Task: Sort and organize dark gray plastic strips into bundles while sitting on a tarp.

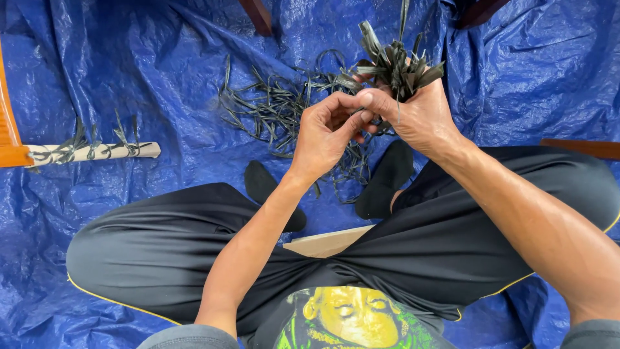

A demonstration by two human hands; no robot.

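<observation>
My right hand is closed around a bundle of dark green strips, which sits at the upper centre of the frame with its cut ends fanning up out of my fist. My left hand, just beside it and touching it at the fingertips, has its grip pinched together on what looks like 1 strip at the base of the bundle; my fingers hide exactly how many I have.

I judge the strips to be very light, thin and flat, something like split leaf or flat plastic band; I cannot tell which. They look springy rather than limp, since the free ends stand up stiffly and splay outward. That tells me they would spread apart if my fist slackened, so the best hold is low down, near where they are gathered, not at the loose tips. The surfaces look smooth and slightly glossy, so a single strip could slide through a pinch.

More loose strips lie in a tangle on the blue tarp just beyond my hands, above my black-socked feet. At the left edge of the frame a pale rod lies on the tarp with several strips knotted around it.
</observation>
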